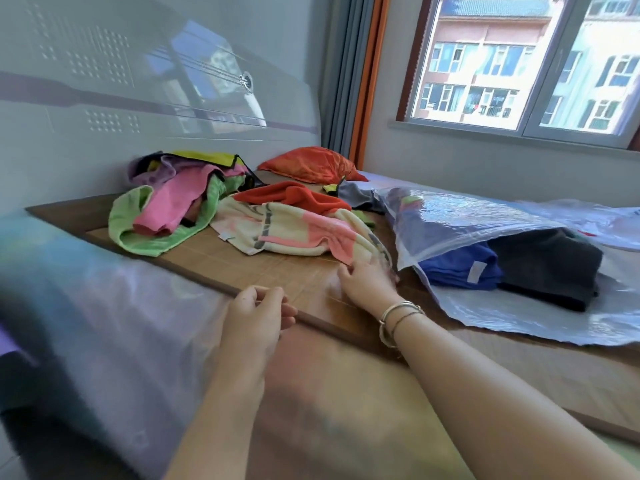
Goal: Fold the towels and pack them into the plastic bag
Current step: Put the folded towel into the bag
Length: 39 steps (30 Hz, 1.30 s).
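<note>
A cream and pink striped towel (pixel 294 230) lies crumpled on the bamboo mat (pixel 242 268). My right hand (pixel 367 280) touches its near corner, fingers curled at the edge. My left hand (pixel 258 315) hovers over the mat's front edge, fingers loosely apart and holding nothing. Behind lie a green towel (pixel 138 233), a pink one (pixel 173 206) and an orange one (pixel 298 197). To the right lies a clear plastic bag (pixel 460 223) with its mouth open toward me, holding a folded blue towel (pixel 457 265) and a folded dark grey towel (pixel 550 268).
A heap of purple, yellow and black cloths (pixel 187 164) sits against the glossy headboard (pixel 138 91). An orange pillow (pixel 311 164) lies at the back. A window (pixel 519 64) is at the far right. Plastic sheeting (pixel 121 306) covers the mattress on the left.
</note>
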Tool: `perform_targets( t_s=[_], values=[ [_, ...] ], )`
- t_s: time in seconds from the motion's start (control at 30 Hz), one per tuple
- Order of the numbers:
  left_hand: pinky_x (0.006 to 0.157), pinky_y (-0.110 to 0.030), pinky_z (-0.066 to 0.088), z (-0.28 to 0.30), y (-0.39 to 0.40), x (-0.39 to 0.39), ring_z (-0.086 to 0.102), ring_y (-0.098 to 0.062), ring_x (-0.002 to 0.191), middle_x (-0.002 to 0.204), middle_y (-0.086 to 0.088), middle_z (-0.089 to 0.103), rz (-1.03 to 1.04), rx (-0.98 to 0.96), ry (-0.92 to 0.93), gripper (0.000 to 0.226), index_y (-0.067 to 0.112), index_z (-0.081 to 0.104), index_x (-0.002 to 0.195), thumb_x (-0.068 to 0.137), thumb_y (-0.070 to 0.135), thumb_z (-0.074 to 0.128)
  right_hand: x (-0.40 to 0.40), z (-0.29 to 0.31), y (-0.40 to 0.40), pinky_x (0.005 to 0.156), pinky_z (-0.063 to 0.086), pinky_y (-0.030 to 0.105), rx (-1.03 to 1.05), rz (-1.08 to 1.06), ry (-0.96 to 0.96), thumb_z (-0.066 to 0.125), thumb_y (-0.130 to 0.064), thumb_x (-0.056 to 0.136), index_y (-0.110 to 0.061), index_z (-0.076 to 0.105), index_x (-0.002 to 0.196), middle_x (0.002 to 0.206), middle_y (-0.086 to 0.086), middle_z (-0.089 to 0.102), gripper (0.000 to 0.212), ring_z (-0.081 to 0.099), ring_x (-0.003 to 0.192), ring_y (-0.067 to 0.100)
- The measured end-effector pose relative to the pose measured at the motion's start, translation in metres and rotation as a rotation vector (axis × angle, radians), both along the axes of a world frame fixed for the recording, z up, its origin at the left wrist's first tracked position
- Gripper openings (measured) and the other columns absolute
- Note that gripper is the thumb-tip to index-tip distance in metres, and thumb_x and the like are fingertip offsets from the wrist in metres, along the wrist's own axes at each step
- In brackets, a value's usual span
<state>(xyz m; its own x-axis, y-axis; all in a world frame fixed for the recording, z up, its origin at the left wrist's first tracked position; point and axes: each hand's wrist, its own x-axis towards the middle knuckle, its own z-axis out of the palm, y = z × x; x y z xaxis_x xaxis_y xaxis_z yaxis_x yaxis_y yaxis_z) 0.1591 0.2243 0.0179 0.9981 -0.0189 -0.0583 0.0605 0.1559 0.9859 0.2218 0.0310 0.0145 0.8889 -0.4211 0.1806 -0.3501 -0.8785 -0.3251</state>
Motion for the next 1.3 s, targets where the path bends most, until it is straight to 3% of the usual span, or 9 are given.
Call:
perform_targets(
  t_s=[0.1, 0.27, 0.4, 0.63, 0.8, 1.0, 1.13, 1.23, 1.3],
  values=[
    [0.073, -0.03, 0.047, 0.004, 0.005, 0.002, 0.062, -0.014, 0.067, 0.073, -0.003, 0.067, -0.031, 0.046, -0.036, 0.016, 0.013, 0.058, 0.084, 0.096, 0.018, 0.049, 0.008, -0.004, -0.012, 0.111, 0.026, 0.046, -0.078, -0.046, 0.093, 0.027, -0.041, 0.099, -0.01, 0.059, 0.127, 0.142, 0.02, 0.042, 0.053, 0.035, 0.134, 0.034],
    [0.07, -0.029, 0.045, 0.006, 0.005, -0.006, 0.066, -0.018, 0.079, 0.084, -0.002, 0.07, -0.053, 0.193, -0.065, 0.008, 0.015, 0.057, 0.09, 0.094, 0.019, 0.052, -0.044, -0.002, 0.008, 0.095, 0.04, 0.037, -0.066, 0.124, -0.096, 0.033, -0.026, 0.099, -0.004, 0.07, 0.1, 0.114, 0.016, 0.061, 0.043, 0.054, 0.108, 0.035],
    [0.06, -0.023, 0.039, 0.005, -0.004, -0.022, 0.06, -0.014, 0.079, 0.091, 0.004, 0.063, -0.033, 0.377, -0.176, 0.009, 0.017, 0.055, 0.096, 0.089, 0.018, 0.06, -0.107, 0.0, 0.021, 0.093, 0.041, 0.033, -0.053, 0.275, -0.136, 0.039, -0.025, 0.101, -0.009, 0.07, 0.107, 0.112, 0.002, 0.06, 0.036, 0.054, 0.105, 0.019],
    [0.104, -0.035, 0.038, -0.008, -0.028, -0.053, 0.044, -0.026, 0.125, 0.14, -0.003, 0.038, -0.072, 0.814, -0.473, 0.06, 0.027, 0.035, 0.142, 0.088, 0.018, 0.059, -0.179, -0.009, 0.008, 0.075, 0.041, 0.007, 0.063, 0.287, -0.245, 0.062, -0.016, 0.089, -0.021, 0.071, 0.093, 0.099, -0.014, 0.06, 0.011, 0.056, 0.091, 0.001],
    [0.116, -0.044, 0.021, -0.029, -0.033, -0.049, 0.018, -0.031, 0.141, 0.158, 0.004, 0.015, -0.092, 1.155, -0.491, 0.067, 0.039, 0.03, 0.144, 0.087, 0.015, 0.054, -0.198, -0.017, -0.002, 0.067, 0.037, 0.019, -0.052, 0.341, -0.303, 0.055, -0.001, 0.08, -0.027, 0.046, 0.086, 0.088, -0.013, 0.051, 0.028, 0.049, 0.085, 0.008],
    [0.118, -0.043, 0.011, -0.034, -0.027, -0.038, 0.022, -0.024, 0.143, 0.129, 0.009, 0.057, 0.093, 1.092, -0.704, 0.03, 0.028, 0.064, 0.1, 0.086, 0.005, 0.051, -0.2, -0.015, -0.002, 0.074, 0.039, 0.024, -0.072, 0.332, -0.269, 0.052, -0.01, 0.08, -0.02, 0.049, 0.102, 0.094, -0.009, 0.047, 0.024, 0.049, 0.089, 0.013],
    [0.096, -0.042, 0.035, -0.023, -0.03, -0.047, 0.059, -0.029, 0.098, 0.089, -0.002, 0.069, -0.034, 0.866, -0.804, 0.013, 0.018, 0.059, 0.089, 0.085, 0.006, 0.056, -0.208, -0.009, -0.005, 0.06, 0.036, 0.018, 0.087, 0.262, -0.32, 0.055, -0.012, 0.079, -0.021, 0.05, 0.092, 0.088, -0.01, 0.045, 0.017, 0.046, 0.075, 0.006],
    [0.077, -0.039, 0.044, -0.014, -0.039, -0.064, 0.061, -0.031, 0.086, 0.084, -0.006, 0.066, -0.181, 0.637, -0.73, 0.009, 0.018, 0.05, 0.084, 0.09, 0.014, 0.054, -0.219, -0.004, -0.012, 0.057, 0.034, 0.016, 0.304, 0.226, -0.424, 0.062, -0.026, 0.083, -0.02, 0.058, 0.082, 0.083, -0.003, 0.056, 0.008, 0.049, 0.07, 0.007],
    [0.071, -0.033, 0.043, -0.011, -0.046, -0.076, 0.061, -0.023, 0.083, 0.085, -0.002, 0.065, -0.292, 0.564, -0.651, 0.008, 0.021, 0.048, 0.083, 0.089, 0.016, 0.05, -0.226, -0.003, -0.015, 0.059, 0.035, 0.023, 0.488, 0.191, -0.494, 0.057, -0.039, 0.084, -0.017, 0.057, 0.074, 0.077, -0.002, 0.057, 0.025, 0.049, 0.07, 0.012]
  ],
)
